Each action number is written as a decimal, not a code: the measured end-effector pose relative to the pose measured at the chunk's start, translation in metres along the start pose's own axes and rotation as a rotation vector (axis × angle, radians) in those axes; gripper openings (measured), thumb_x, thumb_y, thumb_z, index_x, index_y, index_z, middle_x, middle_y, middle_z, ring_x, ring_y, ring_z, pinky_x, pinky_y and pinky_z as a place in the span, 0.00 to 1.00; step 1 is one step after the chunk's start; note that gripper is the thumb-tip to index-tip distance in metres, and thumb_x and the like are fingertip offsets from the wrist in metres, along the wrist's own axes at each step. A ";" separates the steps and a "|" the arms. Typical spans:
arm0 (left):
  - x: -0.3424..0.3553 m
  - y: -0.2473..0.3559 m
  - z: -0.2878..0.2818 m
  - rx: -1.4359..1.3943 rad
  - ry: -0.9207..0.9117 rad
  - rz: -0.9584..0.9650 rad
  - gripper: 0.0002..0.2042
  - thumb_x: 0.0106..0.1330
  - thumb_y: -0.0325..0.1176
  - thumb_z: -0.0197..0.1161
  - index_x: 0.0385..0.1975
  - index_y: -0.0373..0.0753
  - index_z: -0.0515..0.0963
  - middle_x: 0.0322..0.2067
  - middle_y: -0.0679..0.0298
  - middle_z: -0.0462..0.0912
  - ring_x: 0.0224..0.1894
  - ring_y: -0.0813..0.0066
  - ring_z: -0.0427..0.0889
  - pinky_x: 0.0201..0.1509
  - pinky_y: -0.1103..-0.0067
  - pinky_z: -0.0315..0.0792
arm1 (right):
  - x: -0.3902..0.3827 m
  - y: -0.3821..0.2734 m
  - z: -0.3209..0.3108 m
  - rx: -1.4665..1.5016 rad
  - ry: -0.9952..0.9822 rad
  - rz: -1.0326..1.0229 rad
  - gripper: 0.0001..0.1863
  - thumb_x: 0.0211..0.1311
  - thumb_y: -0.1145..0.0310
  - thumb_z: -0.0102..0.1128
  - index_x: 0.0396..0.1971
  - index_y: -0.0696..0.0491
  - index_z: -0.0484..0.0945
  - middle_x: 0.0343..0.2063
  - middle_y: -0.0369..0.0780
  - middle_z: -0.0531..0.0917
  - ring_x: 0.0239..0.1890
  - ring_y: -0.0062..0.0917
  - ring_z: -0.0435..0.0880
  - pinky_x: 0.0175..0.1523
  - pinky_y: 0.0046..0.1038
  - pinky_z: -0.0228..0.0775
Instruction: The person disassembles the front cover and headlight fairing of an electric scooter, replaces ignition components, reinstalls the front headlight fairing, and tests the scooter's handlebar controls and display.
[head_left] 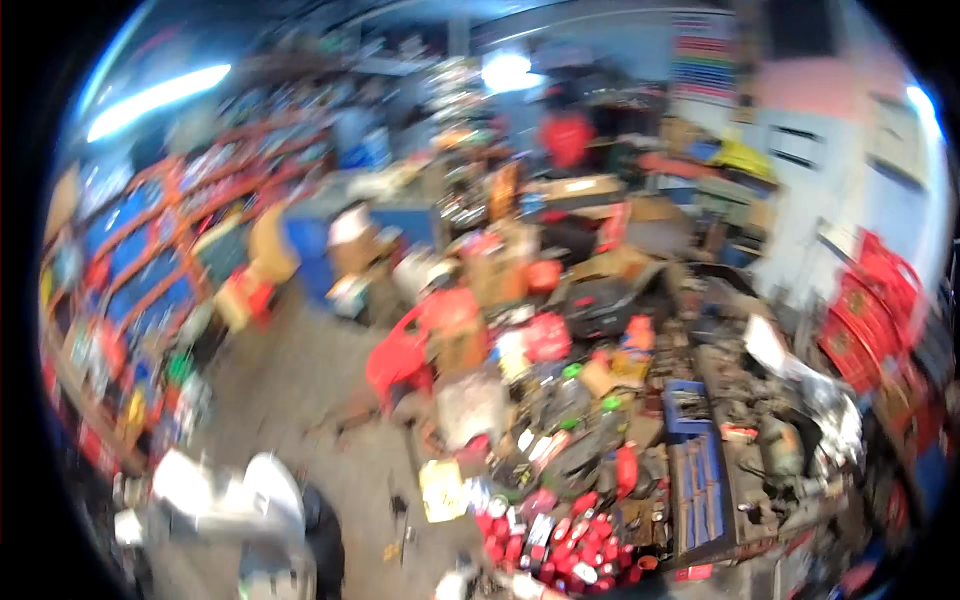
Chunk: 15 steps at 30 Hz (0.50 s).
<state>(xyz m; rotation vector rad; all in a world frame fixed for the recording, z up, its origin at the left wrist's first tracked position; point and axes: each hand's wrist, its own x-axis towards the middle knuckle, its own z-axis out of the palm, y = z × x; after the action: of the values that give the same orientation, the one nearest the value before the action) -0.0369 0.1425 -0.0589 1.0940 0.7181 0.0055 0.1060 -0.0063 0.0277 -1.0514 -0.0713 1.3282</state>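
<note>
Neither my left hand nor my right hand can be made out; motion smears the whole head view. Close to the lower edge lies a pile of small red containers (560, 545), some with white parts. To their right, a long blue tray (697, 490) with dividers rests on a cluttered workbench (735, 480). A smaller blue bin (686, 405) of dark pieces sits just beyond it. At the lower left stands a white and grey machine-like object (225, 500), too blurred to name.
Orange-framed shelves (175, 200) with blue bins line the left side. A red plastic chair (400, 355) stands mid-room beside cardboard boxes (495, 270). Brown floor (270, 390) stretches between shelves and clutter. Red round objects (865, 310) lean at the right wall. A yellow sheet (443, 490) lies near the pile.
</note>
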 end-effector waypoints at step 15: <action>-0.227 0.049 -0.242 -0.950 0.518 0.344 0.13 0.67 0.34 0.59 0.45 0.34 0.78 0.37 0.59 0.81 0.38 0.68 0.80 0.41 0.71 0.76 | 0.064 0.108 0.337 -0.854 -0.500 0.182 0.10 0.66 0.64 0.56 0.35 0.56 0.77 0.23 0.33 0.77 0.24 0.16 0.72 0.30 0.21 0.63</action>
<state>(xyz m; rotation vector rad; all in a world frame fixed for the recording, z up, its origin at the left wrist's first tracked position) -0.3261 0.2832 0.0373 0.2680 0.8364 0.8671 -0.1528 0.2267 0.1157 -1.4124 -1.0085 1.7543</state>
